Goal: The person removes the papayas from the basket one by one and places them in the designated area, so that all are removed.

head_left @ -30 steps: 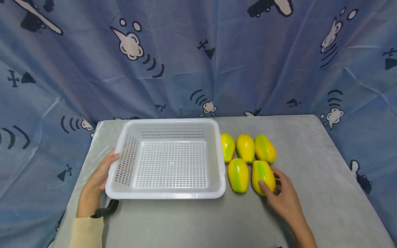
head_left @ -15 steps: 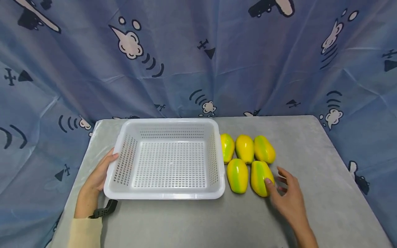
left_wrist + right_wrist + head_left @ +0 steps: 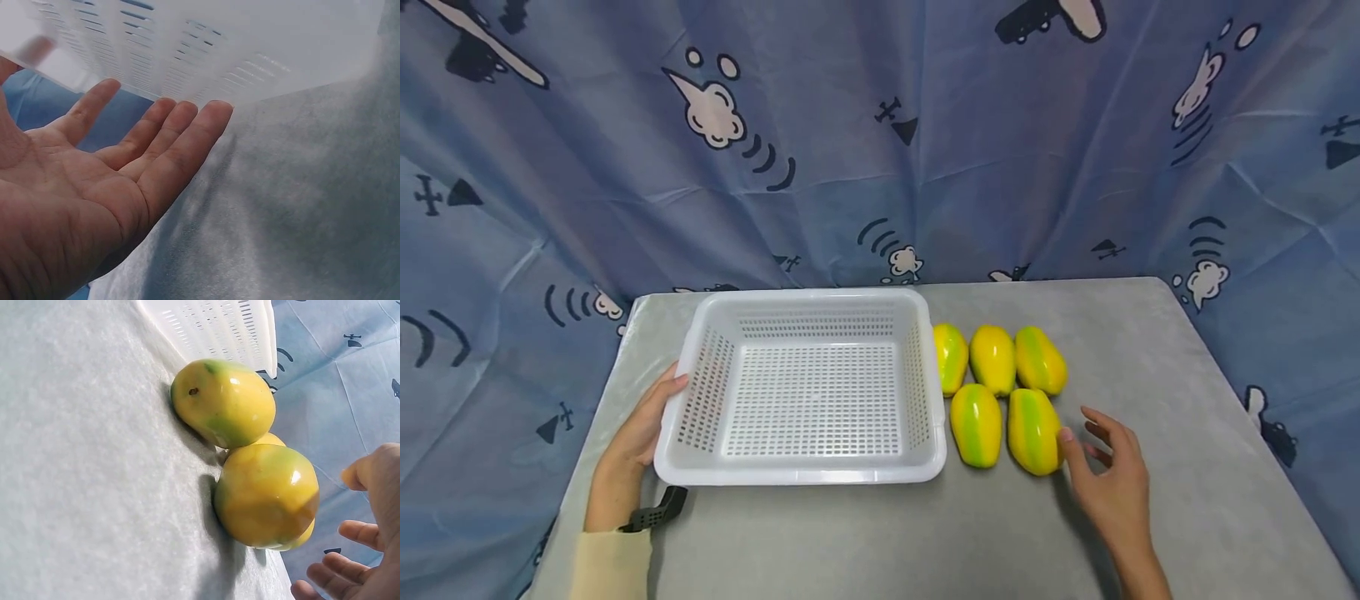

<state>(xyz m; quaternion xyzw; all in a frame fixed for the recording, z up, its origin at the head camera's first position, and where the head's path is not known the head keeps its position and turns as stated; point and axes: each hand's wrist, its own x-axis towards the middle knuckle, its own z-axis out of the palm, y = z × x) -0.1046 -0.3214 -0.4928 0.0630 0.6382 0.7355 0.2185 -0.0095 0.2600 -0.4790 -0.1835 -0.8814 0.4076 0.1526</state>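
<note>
Head view shows the right hand [image 3: 1112, 479] with fingers spread and relaxed, holding nothing; its thumb tip is touching or almost touching the nearest mango [image 3: 1034, 431], and I cannot tell which. In the right wrist view this mango [image 3: 267, 495] stands free on the worktop [image 3: 1150, 375], with a small gap to the fingers [image 3: 359, 532]. The left hand [image 3: 640, 429] lies flat and open against the left wall of the white basket [image 3: 808, 475]; the left wrist view shows straight fingers [image 3: 181, 144] just under the perforated wall [image 3: 187, 44].

Beside the nearest mango, on the basket side, lies a second mango [image 3: 975, 423], and behind these two, farther from the right hand, a row of three mangoes [image 3: 992, 358]. All five are on the worktop, just right of the basket, and the basket is empty. So I judge that the work of moving fruit into the basket is not yet begun: no mango is lifted, and all five are left to do.

Hard to make out: the back row is mostly hidden in the right wrist view, and the left thumb is cut off at the frame edge in the left wrist view.
</note>
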